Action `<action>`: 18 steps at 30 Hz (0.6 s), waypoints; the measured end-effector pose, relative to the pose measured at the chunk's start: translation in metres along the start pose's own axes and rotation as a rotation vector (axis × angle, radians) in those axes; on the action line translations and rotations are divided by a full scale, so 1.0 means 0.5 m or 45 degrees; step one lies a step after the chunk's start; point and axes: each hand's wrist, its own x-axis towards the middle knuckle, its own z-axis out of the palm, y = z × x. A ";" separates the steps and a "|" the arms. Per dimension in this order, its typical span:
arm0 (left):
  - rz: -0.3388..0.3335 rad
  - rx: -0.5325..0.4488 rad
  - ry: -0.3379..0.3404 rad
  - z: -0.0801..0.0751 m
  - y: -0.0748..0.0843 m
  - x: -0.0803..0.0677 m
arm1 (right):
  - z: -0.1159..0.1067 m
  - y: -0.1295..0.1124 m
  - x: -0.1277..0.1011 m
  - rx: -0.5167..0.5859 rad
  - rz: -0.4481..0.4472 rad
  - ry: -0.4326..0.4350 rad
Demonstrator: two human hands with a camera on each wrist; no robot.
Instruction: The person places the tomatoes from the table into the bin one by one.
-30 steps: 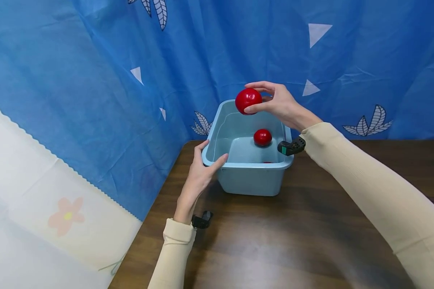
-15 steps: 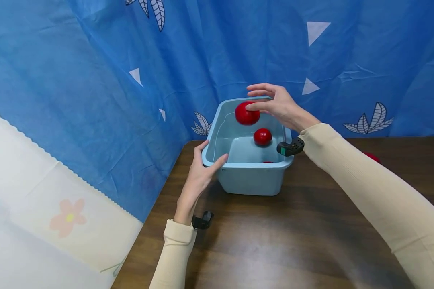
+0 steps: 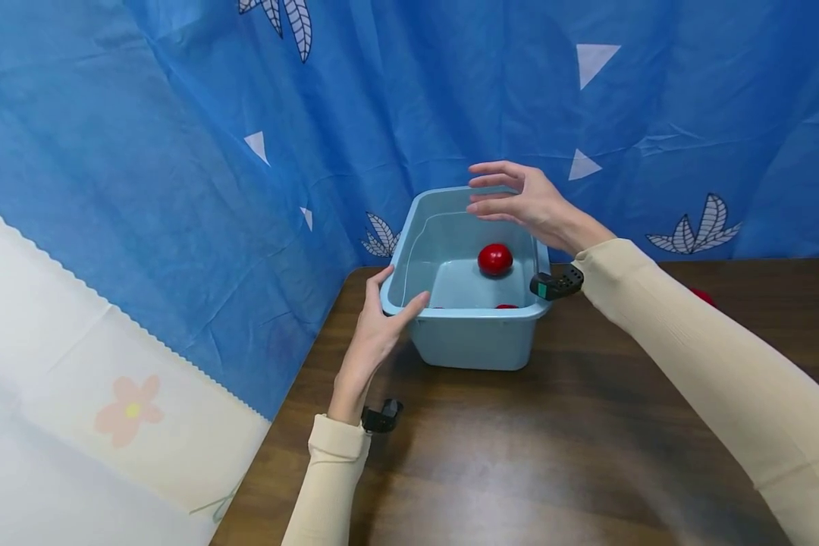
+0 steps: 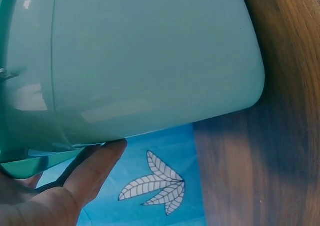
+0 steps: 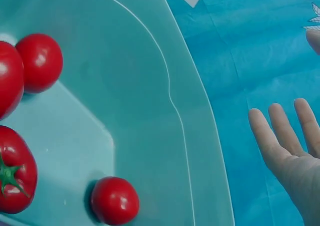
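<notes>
Left hand [image 3: 375,334] grips the 8 o'clock corner of the pale blue plastic tub [image 3: 469,341] to steady it, while the right hand [image 3: 525,201], fingers spread and empty, hovers above four glossy red tomatoes [image 5: 39,61] resting inside it.

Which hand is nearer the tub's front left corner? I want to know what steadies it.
Left. The left hand grips the tub at that corner's rim; the right hand hovers open above the tub's far side, touching nothing.

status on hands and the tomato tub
Right hand open, empty, above tub. Left hand holds tub's near corner. Four tomatoes inside. Nothing in the way.
</notes>
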 end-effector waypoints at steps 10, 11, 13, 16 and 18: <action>0.007 0.016 -0.007 -0.004 -0.002 0.001 | -0.060 -0.012 -0.051 0.059 0.015 0.038; 0.007 0.016 -0.007 -0.003 -0.001 0.002 | -0.073 -0.009 -0.061 0.073 0.024 0.047; 0.002 0.018 -0.011 -0.002 -0.001 0.002 | -0.101 0.003 -0.084 0.116 0.040 0.073; 0.003 0.015 -0.020 -0.005 -0.001 0.002 | -0.148 0.032 -0.127 0.173 0.064 0.116; 0.008 0.019 -0.024 -0.009 -0.001 0.002 | -0.178 0.057 -0.160 0.177 0.090 0.147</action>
